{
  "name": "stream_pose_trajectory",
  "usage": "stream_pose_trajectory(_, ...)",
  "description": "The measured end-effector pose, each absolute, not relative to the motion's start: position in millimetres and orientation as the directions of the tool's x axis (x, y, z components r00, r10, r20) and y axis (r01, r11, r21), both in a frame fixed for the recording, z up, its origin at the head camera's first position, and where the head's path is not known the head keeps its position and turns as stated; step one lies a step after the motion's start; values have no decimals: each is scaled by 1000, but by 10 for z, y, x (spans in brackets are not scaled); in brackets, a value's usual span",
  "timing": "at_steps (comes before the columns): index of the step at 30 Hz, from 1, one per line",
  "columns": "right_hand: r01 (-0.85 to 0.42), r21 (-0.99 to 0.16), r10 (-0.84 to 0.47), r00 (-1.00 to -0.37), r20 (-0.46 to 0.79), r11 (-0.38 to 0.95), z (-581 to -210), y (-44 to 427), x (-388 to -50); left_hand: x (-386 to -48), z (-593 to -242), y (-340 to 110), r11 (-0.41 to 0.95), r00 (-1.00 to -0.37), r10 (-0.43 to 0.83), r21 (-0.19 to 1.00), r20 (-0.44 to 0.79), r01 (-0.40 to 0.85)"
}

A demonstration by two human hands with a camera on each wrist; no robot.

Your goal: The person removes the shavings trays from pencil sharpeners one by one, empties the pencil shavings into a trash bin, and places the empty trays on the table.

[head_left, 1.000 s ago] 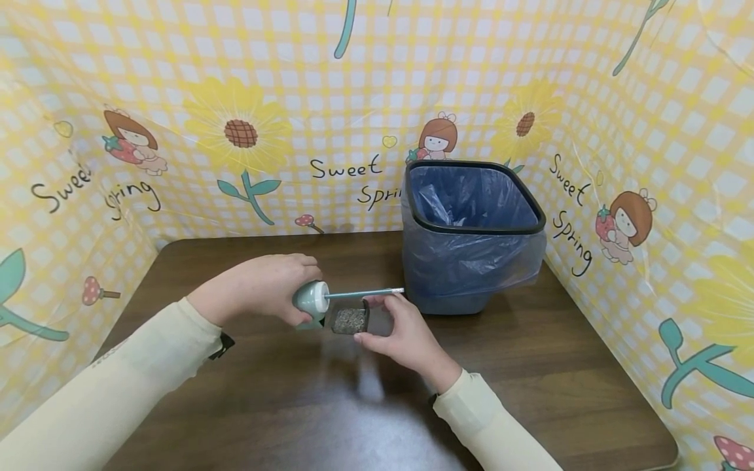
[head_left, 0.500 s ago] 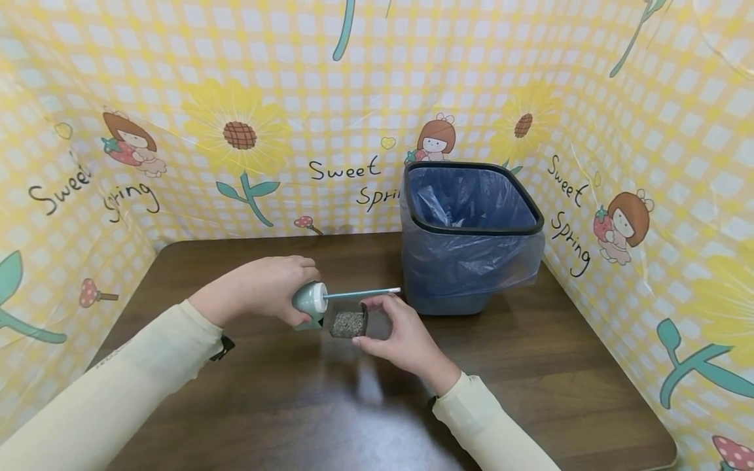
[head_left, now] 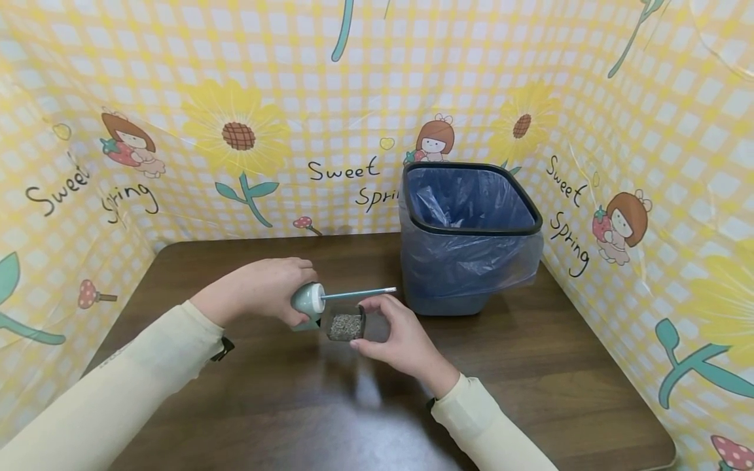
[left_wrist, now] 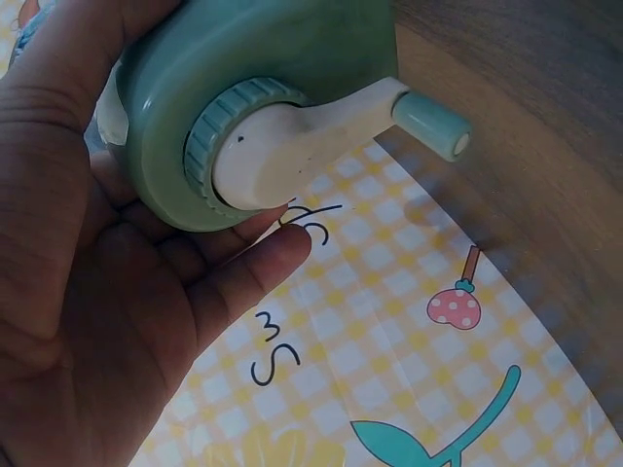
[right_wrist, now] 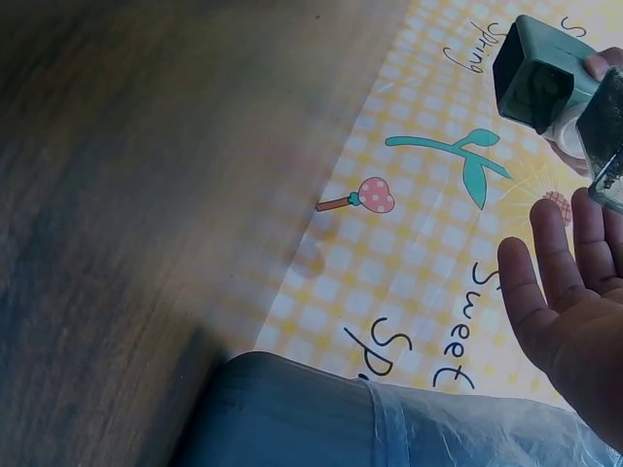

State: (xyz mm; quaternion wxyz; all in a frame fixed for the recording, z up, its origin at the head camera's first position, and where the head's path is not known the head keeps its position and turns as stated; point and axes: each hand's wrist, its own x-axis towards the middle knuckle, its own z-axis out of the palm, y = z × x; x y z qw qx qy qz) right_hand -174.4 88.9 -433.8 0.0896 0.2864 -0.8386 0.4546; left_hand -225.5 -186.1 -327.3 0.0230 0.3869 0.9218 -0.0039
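A green pencil sharpener (head_left: 306, 299) with a white front is gripped by my left hand (head_left: 268, 288); a blue pencil (head_left: 359, 294) sticks out of it to the right. In the left wrist view its body (left_wrist: 161, 126) and white crank (left_wrist: 282, 146) show, the left hand (left_wrist: 117, 282) curled round it. Just below the pencil, my right hand (head_left: 400, 333) pinches a clear shavings drawer (head_left: 345, 326) filled with grey shavings. The right wrist view shows the sharpener's hollow base (right_wrist: 535, 83), the drawer (right_wrist: 605, 146) apart from it and the right hand (right_wrist: 584, 302).
A blue bin (head_left: 471, 261) with a black rim and clear liner stands at the back right of the brown wooden table (head_left: 265, 405). Yellow checked cloth (head_left: 330, 118) with flowers and lettering surrounds the table on the back and sides.
The drawer in my right hand has moved slightly down and left, its shavings more in view. The sharpener and pencil have shifted slightly left in the head view; both grips are unchanged.
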Motion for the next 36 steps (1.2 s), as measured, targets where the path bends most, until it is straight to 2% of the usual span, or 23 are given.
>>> stream_pose_trajectory(14, -569, -713, -414, -812, 411, 409, -4297, 888, -1700, -2307, -3375, -1908, 718, -715, 696, 29, -69, 695)
stream_pose_trajectory(36, -594, -700, -427, -794, 433, 396, -4261, 881, -1668, -2362, -3510, -1945, 722, -720, 689, -5, -79, 692)
